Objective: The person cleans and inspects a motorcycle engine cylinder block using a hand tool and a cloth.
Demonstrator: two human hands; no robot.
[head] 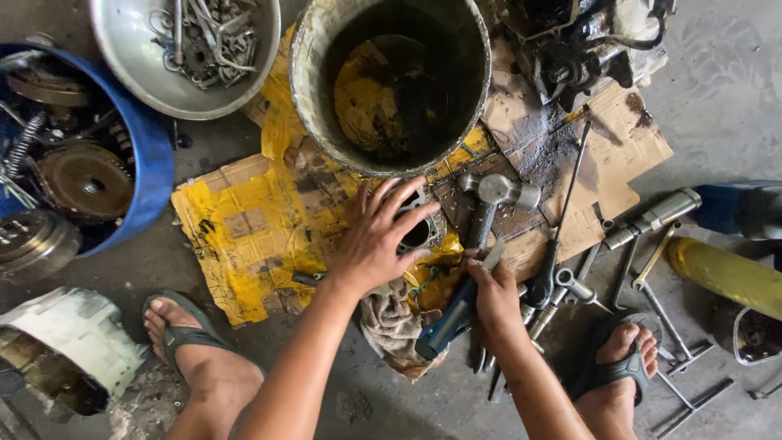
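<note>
My left hand (379, 236) lies spread over a round metal engine part (423, 231) that rests on yellow cardboard (244, 228). A hammer (481, 236) with a steel head and blue grip is held by my right hand (493, 297) at mid-handle, head pointing toward a dirty bucket (391, 81). The same hand also pinches a small flat metal piece (494, 256). A stained rag (395, 322) sits under both hands.
A steel bowl of bolts and wrenches (183, 49) and a blue drum of gears and springs (81, 155) stand at left. Screwdrivers, sockets and wrenches (603, 269) lie at right beside a yellow cylinder (725, 273). My sandalled feet (187, 342) (623, 358) flank the work.
</note>
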